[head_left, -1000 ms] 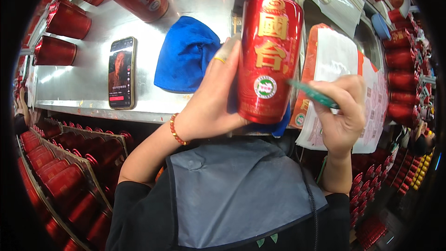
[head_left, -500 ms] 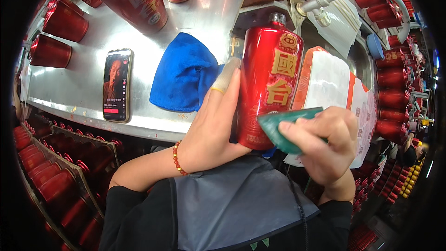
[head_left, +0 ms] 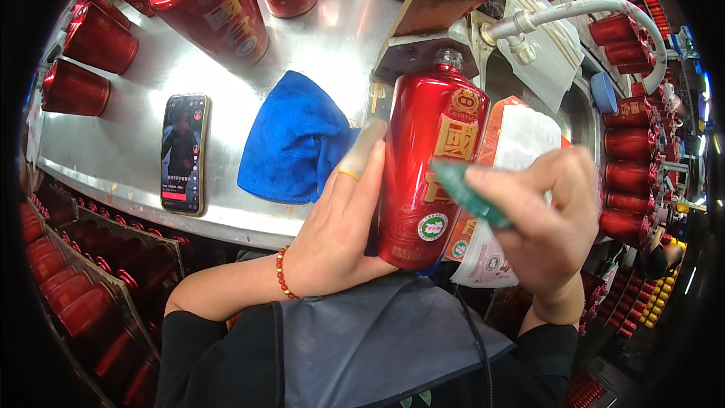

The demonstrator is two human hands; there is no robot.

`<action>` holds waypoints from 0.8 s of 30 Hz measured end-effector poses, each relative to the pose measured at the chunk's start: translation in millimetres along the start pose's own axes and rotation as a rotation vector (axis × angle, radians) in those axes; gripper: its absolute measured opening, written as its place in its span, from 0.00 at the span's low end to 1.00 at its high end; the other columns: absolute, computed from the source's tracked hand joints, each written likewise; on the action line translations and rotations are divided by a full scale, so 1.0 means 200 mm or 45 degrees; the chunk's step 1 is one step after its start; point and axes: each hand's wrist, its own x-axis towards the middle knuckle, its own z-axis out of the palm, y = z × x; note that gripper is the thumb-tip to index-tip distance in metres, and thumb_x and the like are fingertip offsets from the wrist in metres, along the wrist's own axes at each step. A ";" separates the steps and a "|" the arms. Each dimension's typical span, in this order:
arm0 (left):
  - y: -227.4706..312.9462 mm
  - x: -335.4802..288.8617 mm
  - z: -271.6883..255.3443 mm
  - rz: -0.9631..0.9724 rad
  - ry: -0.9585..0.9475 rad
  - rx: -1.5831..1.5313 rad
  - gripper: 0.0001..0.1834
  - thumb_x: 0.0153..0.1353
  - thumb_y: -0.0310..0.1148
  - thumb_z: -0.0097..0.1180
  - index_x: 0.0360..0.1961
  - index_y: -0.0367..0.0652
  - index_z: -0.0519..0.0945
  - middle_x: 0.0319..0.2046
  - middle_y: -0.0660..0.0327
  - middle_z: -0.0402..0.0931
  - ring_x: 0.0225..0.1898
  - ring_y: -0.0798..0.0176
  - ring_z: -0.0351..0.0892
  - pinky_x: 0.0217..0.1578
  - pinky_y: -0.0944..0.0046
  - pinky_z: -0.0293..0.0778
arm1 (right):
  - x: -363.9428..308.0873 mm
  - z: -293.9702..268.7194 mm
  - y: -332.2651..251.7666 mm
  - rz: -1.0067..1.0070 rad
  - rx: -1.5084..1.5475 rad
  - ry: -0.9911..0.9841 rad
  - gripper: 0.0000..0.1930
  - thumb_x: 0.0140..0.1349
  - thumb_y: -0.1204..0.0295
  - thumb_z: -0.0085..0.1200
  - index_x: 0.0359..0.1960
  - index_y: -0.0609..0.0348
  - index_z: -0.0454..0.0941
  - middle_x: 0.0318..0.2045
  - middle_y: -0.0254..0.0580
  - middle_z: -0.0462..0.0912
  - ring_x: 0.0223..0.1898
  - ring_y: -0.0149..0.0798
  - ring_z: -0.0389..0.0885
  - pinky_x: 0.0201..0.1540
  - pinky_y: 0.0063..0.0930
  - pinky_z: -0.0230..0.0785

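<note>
A glossy red bottle (head_left: 408, 181) with raised gold characters and a clear stopper leans in front of me, neck pointing away. My left hand (head_left: 332, 219) is closed around its left side and base, with a pale cover on one finger. On the bottle's lower front is a round green-and-white sticker (head_left: 433, 227). My right hand (head_left: 547, 211), slightly blurred, grips a green scraper (head_left: 472, 195), which covers part of the lower gold lettering. Whether the scraper touches the bottle, I cannot tell. Beside my left fingers lies a blue cloth (head_left: 294, 143).
A phone (head_left: 183, 155) lies left on the metal table (head_left: 106, 159). Sticker sheets (head_left: 521, 136) rest to the bottle's right, below a curved faucet (head_left: 559, 15). Red bottles (head_left: 215, 11) stand along the back, with others in crates (head_left: 91, 279) at lower left.
My right hand has moved the scraper up from the bottle's lower part to the gold lettering. The round sticker is now fully exposed. My left hand keeps its hold.
</note>
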 end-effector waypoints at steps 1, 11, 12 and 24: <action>0.00 0.00 0.00 0.003 -0.010 0.003 0.67 0.48 0.42 0.79 0.75 0.22 0.44 0.70 0.31 0.54 0.67 0.31 0.63 0.66 0.46 0.63 | 0.01 0.00 0.01 0.019 0.013 0.013 0.23 0.36 0.79 0.69 0.41 0.51 0.89 0.27 0.30 0.75 0.30 0.38 0.71 0.30 0.30 0.64; -0.01 0.02 -0.03 0.013 -0.052 -0.028 0.67 0.47 0.44 0.79 0.75 0.22 0.45 0.73 0.30 0.48 0.73 0.29 0.54 0.71 0.45 0.58 | 0.06 0.00 0.11 0.143 0.094 0.034 0.22 0.39 0.79 0.71 0.41 0.54 0.89 0.24 0.33 0.72 0.28 0.39 0.71 0.30 0.31 0.62; -0.02 0.01 -0.03 0.006 -0.068 -0.027 0.68 0.47 0.45 0.80 0.75 0.22 0.45 0.73 0.29 0.47 0.73 0.29 0.53 0.71 0.45 0.57 | 0.07 -0.01 0.13 0.140 0.064 0.030 0.20 0.40 0.78 0.72 0.41 0.54 0.89 0.24 0.33 0.71 0.28 0.39 0.71 0.30 0.32 0.62; -0.01 0.04 -0.10 0.179 0.024 0.003 0.71 0.45 0.61 0.76 0.76 0.28 0.48 0.75 0.33 0.44 0.75 0.30 0.49 0.72 0.39 0.50 | 0.20 0.02 0.24 0.292 0.328 0.045 0.11 0.53 0.77 0.70 0.39 0.61 0.87 0.25 0.38 0.76 0.25 0.33 0.73 0.28 0.28 0.63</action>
